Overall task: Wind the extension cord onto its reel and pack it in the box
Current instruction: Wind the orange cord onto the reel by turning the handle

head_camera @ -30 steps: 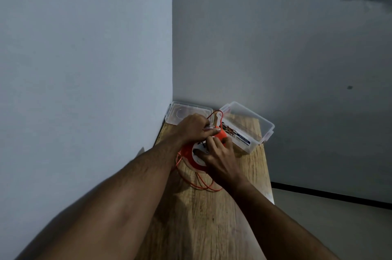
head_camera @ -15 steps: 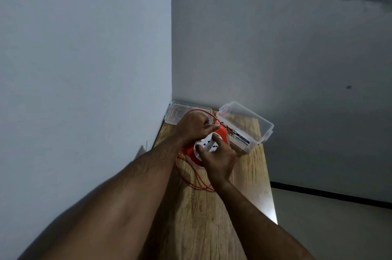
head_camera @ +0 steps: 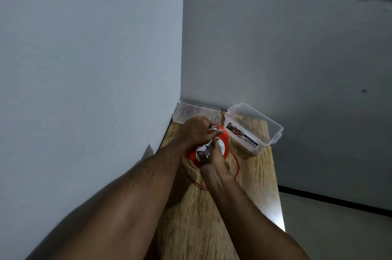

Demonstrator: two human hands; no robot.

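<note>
An orange reel (head_camera: pixel 223 140) with a white socket face lies on the wooden table (head_camera: pixel 214 213). My right hand (head_camera: pixel 214 156) grips the reel's white centre from the near side. My left hand (head_camera: pixel 197 130) is at the reel's far left rim and pinches the thin orange cord (head_camera: pixel 237 166). Loose cord loops lie on the table around the reel, to its right and in front. The clear plastic box (head_camera: pixel 254 128) stands open just right of the reel, with a printed label on its side.
The box's clear lid (head_camera: pixel 191 113) lies in the corner behind my left hand. Walls close in on the left and at the back. The table's right edge (head_camera: pixel 277 196) drops to a grey floor.
My right hand has turned on the reel's centre, with its wrist now nearer me. The loose cord loop has swung out to the right of the reel. My left hand stays at the rim.
</note>
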